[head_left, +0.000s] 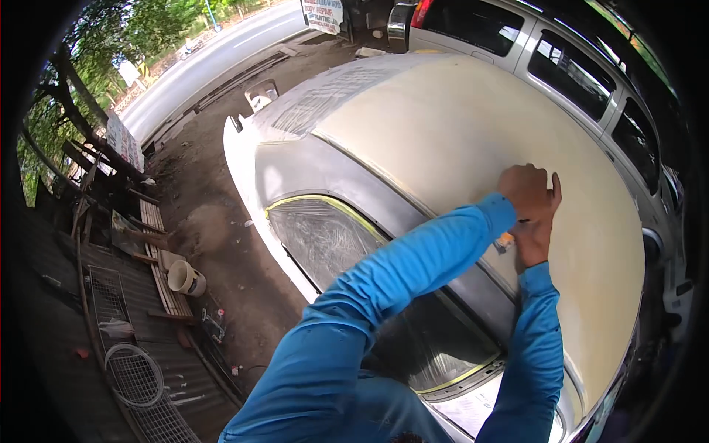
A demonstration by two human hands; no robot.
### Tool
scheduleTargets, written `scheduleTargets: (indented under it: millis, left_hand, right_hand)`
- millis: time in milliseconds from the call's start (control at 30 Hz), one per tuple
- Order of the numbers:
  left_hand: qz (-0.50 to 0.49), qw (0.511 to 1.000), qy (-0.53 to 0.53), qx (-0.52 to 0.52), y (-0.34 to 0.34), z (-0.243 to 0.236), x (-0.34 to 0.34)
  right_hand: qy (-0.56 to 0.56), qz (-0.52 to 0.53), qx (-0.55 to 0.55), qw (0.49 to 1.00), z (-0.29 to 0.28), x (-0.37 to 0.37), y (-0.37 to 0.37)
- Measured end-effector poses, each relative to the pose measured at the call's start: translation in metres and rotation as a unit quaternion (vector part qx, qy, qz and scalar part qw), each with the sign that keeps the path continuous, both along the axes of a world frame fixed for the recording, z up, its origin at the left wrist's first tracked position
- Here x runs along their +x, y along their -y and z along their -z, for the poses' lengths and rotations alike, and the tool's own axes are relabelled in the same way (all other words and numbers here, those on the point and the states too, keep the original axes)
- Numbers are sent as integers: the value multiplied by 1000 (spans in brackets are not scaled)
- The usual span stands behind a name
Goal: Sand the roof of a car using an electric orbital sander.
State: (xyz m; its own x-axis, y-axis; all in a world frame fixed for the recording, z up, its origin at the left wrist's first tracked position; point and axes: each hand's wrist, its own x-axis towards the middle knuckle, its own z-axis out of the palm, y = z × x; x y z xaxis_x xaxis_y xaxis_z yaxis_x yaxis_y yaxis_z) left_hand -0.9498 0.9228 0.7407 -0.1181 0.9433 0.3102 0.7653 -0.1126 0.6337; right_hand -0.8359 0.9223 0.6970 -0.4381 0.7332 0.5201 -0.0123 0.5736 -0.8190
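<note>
Roof [458, 111]: apply even, light pressure with left hand [521, 186] and right hand [533, 242] toward three o'clock in view; cannot tell what either grip holds.

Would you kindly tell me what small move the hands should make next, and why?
Probably ease the left hand aside from the right hand: in this view they overlap over the cream car roof, and the left hides part of the right.
</note>
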Motion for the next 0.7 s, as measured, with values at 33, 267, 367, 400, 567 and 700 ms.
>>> scheduleTargets:
  millis: [33,267,367,400,567,700]
  left_hand:
    - [4,1000,-16,10,4,0,-20]
    - [-29,997,62,35,22,-8,-131]
    - [-27,998,64,-1,27,-11,-166]
    - [-53,994,94,-8,28,-10,-174]
    - [-70,980,184,-12,29,-6,-182]
    - [-32,980,194,36,30,1,-145]
  right_hand:
    - [17,-16,-8,1000,2,-18,-5]
    - [67,-69,-23,995,13,-116,-21]
    - [105,-61,-15,992,11,-151,-25]
    - [106,-55,-17,993,11,-159,-25]
    - [128,-53,-10,990,11,-161,-20]
    - [150,-49,-34,987,7,-120,-17]
